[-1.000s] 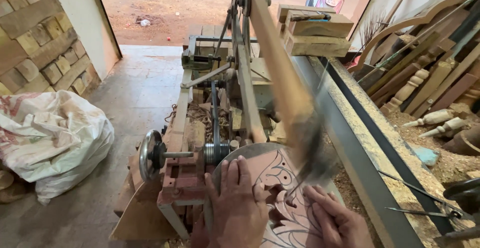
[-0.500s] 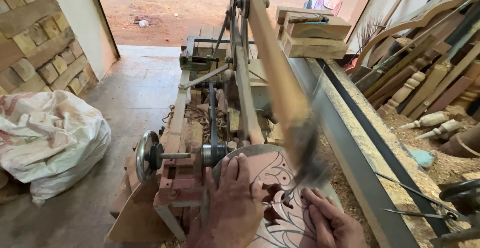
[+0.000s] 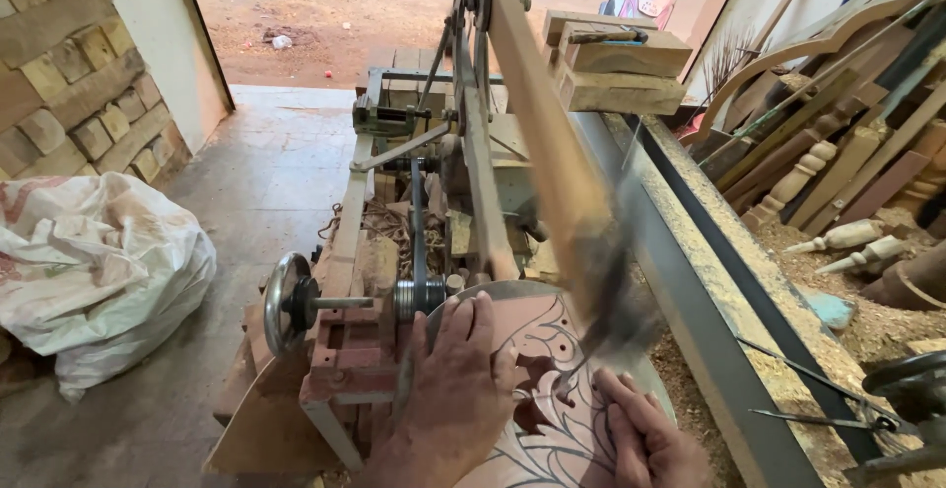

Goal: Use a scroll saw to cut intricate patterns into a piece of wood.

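While both hands (left [image 3: 458,389], right [image 3: 645,439]) press flat, the panel [image 3: 547,350] lies beneath.

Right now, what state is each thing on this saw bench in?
Left hand: flat on the patterned wooden panel.
Right hand: fingers resting on the panel.
Saw arm: blurred, in motion.
Flywheel: upright on its shaft.
White sack: bulging, on the floor.

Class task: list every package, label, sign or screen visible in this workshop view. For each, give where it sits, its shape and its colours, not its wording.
Sack: on the floor at left, beside the brick wall; bulging, crumpled, white woven plastic with faint reddish print.
No labels, signs or screens show anywhere else, including near the left hand and right hand on the patterned wooden panel.
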